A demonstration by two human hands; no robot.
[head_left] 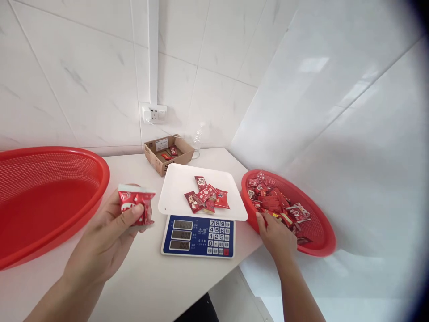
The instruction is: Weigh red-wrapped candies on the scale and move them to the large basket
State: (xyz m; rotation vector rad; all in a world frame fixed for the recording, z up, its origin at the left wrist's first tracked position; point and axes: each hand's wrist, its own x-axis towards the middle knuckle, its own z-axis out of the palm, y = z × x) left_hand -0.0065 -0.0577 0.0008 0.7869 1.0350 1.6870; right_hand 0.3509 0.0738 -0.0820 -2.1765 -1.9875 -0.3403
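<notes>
My left hand pinches a small red-and-white snack packet between thumb and fingers, left of a digital scale. On the scale's white tray lie several red packets, some overlapping. My right hand is at the near left rim of a red plastic basket heaped with red snack packets. Its fingers reach over the rim toward the packets. The fingertips are partly hidden, so I cannot tell whether they grip one.
A large red mesh basket stands on the left of the white table. Behind the scale is a cardboard box with a few red packets, beside a clear plastic bottle. A wall socket with a cable is above.
</notes>
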